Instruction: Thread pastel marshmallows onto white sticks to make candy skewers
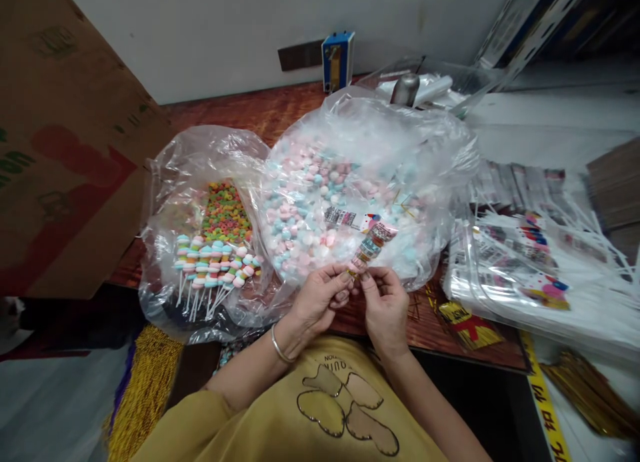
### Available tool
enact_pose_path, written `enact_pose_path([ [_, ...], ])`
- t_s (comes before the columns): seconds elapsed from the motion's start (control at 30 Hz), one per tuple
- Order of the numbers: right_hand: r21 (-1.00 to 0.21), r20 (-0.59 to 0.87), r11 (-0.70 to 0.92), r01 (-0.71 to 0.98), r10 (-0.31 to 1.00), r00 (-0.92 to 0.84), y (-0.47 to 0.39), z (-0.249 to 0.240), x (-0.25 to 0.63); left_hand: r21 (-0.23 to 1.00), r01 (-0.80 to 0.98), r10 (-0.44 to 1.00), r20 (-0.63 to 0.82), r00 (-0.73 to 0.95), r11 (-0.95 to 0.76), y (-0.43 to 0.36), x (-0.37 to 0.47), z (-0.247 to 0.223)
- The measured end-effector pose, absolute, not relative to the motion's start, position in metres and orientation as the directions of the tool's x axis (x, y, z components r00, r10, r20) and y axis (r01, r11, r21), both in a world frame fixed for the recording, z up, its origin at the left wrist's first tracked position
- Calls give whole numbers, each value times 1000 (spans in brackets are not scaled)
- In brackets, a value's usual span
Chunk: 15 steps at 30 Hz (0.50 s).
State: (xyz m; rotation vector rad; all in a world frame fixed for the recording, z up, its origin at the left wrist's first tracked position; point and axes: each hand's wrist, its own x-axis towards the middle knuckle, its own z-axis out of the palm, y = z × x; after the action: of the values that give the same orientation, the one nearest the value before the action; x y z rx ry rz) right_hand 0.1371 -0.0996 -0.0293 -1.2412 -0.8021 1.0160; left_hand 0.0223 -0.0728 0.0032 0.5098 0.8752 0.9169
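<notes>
My left hand (pixel 323 297) pinches the gathered lower end of a wrapped marshmallow stick (pixel 373 244). My right hand (pixel 387 309) is closed at the same spot, thumb and fingertips together. A bit of gold twist tie (pixel 353 273) shows between the fingertips; which hand grips it I cannot tell. The clear printed wrapper tilts up and to the right, away from me. Behind it a large clear bag of pastel marshmallows (pixel 287 215) lies open, with a printed wrapper (pixel 343 217) on top. Several unwrapped marshmallow sticks (pixel 213 265) lie in a row to the left.
Colourful ring candies (pixel 227 212) fill part of the left plastic bag (pixel 160 302). Printed clear wrappers (pixel 525 262) are stacked at right, beside a yellow twist tie packet (pixel 470 325). Loose gold ties (pixel 595 389) lie lower right. A cardboard box (pixel 65 149) stands left.
</notes>
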Motion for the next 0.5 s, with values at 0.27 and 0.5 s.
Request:
enact_pose_path([
  [0.27,-968,196,157,195,960,201,-108,-16,150,681,-539,868,-419,268,496,-69,23,1],
  [0.5,-705,444,275,654,890,105,-112,-19,145,716,-521,886,-384,261,464,-73,25,-3],
])
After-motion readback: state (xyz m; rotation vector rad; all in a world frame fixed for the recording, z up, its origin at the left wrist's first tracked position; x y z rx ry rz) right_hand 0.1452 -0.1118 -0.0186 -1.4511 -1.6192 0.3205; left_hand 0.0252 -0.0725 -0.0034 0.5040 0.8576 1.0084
